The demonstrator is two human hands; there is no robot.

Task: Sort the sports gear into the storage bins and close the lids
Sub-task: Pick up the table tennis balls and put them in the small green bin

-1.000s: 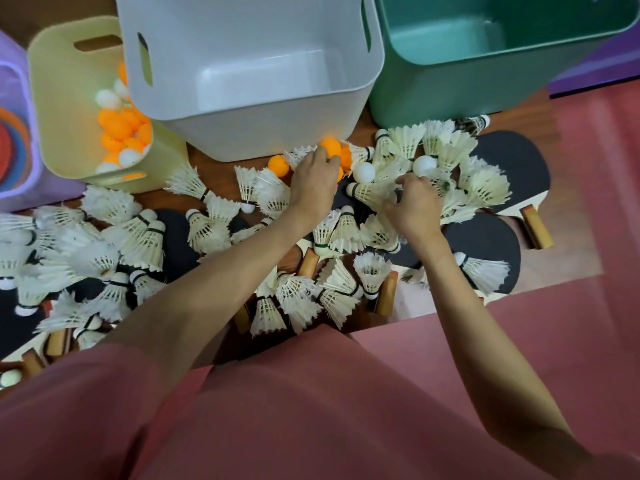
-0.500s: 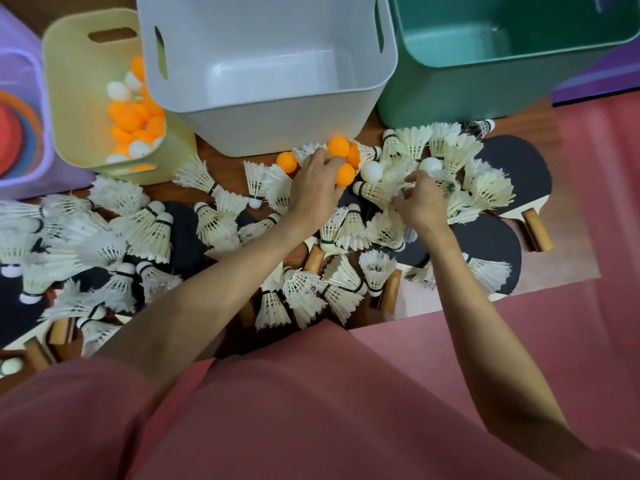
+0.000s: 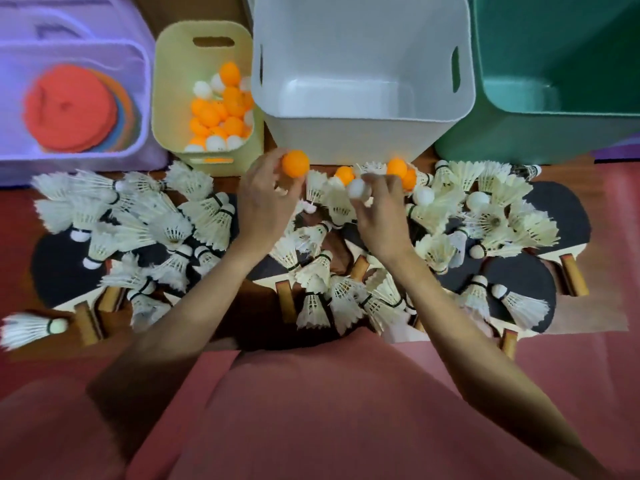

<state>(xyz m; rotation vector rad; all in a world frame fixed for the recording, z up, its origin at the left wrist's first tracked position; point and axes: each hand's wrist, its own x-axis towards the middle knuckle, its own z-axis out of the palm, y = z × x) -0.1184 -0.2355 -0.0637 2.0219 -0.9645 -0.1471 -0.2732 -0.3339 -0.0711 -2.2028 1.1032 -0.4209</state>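
The left hand (image 3: 266, 199) pinches an orange ball (image 3: 295, 163); the right hand (image 3: 381, 209) pinches a white ball (image 3: 358, 188). This looks like the ball-sorting step. Next, both should go into the yellow bin (image 3: 173, 98) at far left.

Two hands over scattered sports gear
The left hand (image 3: 265, 199) pinches a round orange plastic ball (image 3: 295, 163); the right hand (image 3: 382, 209) holds a small white plastic ball (image 3: 358, 189) above white feather shuttlecocks (image 3: 207, 220).

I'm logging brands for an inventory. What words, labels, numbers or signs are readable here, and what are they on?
None can be read.
Orange ball in the left hand: no print shows.
White ball in the right hand: blurred, no print shows.
Balls in the yellow bin: too small to tell.
Shuttlecocks, paddles and white bin: no lettering shows.
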